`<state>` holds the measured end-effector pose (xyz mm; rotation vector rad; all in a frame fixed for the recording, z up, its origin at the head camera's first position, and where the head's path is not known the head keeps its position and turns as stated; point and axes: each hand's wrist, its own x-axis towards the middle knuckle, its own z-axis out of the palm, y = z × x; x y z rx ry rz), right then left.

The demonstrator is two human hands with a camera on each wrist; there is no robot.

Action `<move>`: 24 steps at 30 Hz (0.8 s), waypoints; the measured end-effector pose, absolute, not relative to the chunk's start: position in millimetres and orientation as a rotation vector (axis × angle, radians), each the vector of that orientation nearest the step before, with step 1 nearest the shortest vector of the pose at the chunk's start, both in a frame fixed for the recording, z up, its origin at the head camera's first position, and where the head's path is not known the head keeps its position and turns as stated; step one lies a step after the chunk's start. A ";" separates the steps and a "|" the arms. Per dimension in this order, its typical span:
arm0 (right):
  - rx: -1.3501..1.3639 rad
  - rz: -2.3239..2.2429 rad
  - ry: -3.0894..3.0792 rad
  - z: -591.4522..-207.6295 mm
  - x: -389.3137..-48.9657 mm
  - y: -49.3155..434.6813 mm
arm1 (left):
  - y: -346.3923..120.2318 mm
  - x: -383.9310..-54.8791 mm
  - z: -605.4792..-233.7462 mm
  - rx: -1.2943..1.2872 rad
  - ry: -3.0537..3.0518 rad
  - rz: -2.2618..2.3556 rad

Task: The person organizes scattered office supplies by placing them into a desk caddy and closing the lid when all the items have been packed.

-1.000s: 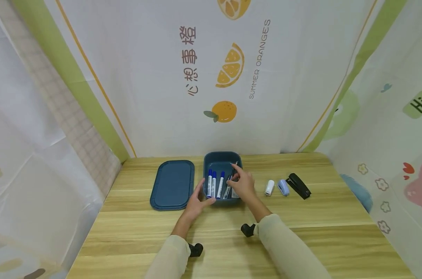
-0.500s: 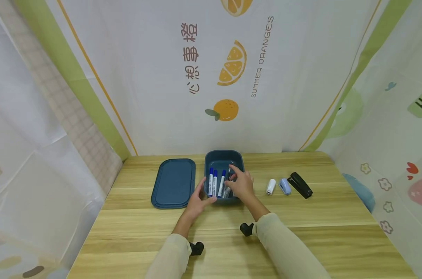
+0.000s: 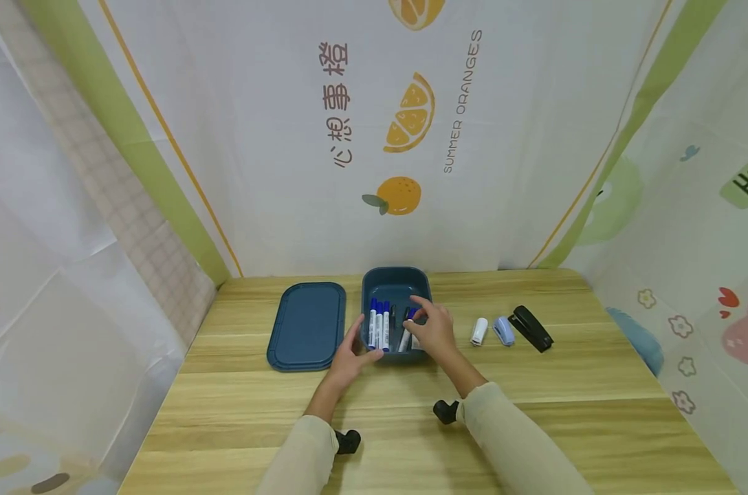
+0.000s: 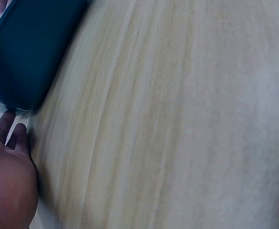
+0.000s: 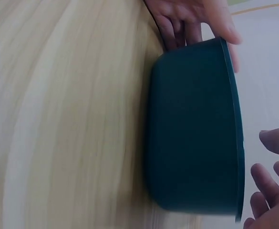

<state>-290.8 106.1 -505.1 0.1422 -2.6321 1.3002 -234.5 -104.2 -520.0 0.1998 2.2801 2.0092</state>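
- Right hand point(image 3: 436, 332): thumb and forefinger part-open over markers point(image 3: 386, 328) inside the box point(image 3: 394, 278); cannot tell if one is held.
- Left hand point(image 3: 347, 364): spread, touching the box at 8 o'clock.
- Lid point(image 3: 308, 326): 9 o'clock.
- Black stapler point(image 3: 531, 328): 3 o'clock.

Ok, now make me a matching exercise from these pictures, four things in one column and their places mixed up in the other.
1. Blue-capped markers
2. Left hand
3. Black stapler
4. Flat dark-blue lid

A. Just right of the light-blue item
B. Lying flat, left of the box
C. Inside the box
D. At the box's near left corner

Pairs: 1-C, 2-D, 3-A, 4-B
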 end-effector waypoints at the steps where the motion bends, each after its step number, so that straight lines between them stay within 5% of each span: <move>1: 0.150 1.304 -2.618 -504.9 -290.6 108.9 | -103.9 -236.5 -524.8 0.189 2.286 2.009; 24: 0.095 1.226 -2.596 -498.9 -295.2 174.6 | -103.6 -249.5 -549.5 0.153 2.343 1.985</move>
